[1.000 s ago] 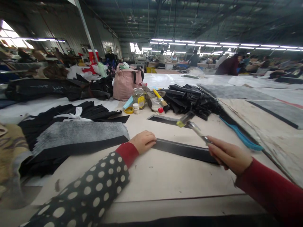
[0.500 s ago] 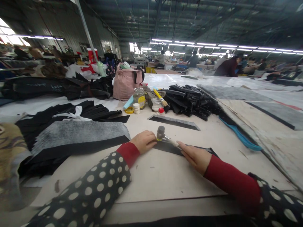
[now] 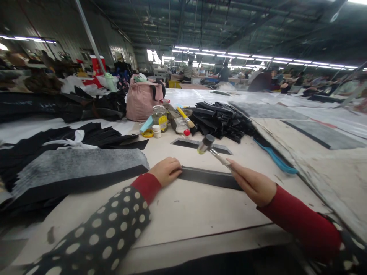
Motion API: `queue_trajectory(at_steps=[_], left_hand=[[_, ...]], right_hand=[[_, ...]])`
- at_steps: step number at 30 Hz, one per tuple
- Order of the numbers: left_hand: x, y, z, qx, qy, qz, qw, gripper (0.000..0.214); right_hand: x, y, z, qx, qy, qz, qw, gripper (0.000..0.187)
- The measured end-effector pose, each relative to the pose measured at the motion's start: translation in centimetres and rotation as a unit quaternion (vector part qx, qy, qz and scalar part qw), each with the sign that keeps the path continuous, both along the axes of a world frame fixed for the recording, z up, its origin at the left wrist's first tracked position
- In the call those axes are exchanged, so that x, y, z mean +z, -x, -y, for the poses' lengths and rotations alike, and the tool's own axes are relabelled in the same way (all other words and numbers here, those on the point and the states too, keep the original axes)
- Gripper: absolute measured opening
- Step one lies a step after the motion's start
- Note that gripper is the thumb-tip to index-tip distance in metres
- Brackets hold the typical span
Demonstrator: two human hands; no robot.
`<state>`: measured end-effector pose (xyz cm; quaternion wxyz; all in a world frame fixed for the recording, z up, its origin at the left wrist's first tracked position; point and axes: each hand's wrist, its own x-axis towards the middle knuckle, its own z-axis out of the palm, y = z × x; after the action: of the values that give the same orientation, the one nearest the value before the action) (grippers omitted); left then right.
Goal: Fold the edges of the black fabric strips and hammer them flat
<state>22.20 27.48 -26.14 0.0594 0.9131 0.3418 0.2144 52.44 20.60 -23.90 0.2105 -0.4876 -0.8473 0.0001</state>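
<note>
In the head view my right hand grips a small hammer by its pale handle. Its dark head with a yellowish face is raised above the board, blurred slightly. Below it lies a folded black fabric strip. My left hand has its fingers together on the strip's left end, pinning it to the pale board. My right hand covers the strip's right end. Just beyond lies another black piece with a grey backing. Left of my left hand, a large grey-backed black piece lies on stacked fabric.
Behind the board stand a glass jar, a small white bottle, a yellow-handled brush and a pink bag. A heap of black pieces lies right of them. A blue curved strip edges the right side.
My right hand has lifted the hammer off the strip, up and to the right. My left hand stays at the strip's left end. The view has turned slightly right.
</note>
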Motion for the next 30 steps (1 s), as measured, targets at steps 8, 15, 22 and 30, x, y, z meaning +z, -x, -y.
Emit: queue_trajectory(at_steps=[8,15,22,30], left_hand=[[0.0,-0.2,-0.1,0.014,0.010,0.003,1.000,0.011],[0.1,-0.3,0.1,0.022,0.011,0.007,1.000,0.011],[0.1,-0.4,0.1,0.017,0.013,0.009,1.000,0.012],[-0.2,-0.3,0.1,0.017,0.008,0.014,1.000,0.012]], right_hand=[[-0.7,-4.6,2.6,-0.050,0.030,0.013,0.998,0.046],[-0.4,-6.3,4.0,-0.076,0.085,0.023,0.993,0.045],[-0.5,-8.1,4.4,-0.106,0.097,0.047,0.988,0.046],[-0.8,-10.0,5.3,-0.139,0.081,0.017,0.987,0.045]])
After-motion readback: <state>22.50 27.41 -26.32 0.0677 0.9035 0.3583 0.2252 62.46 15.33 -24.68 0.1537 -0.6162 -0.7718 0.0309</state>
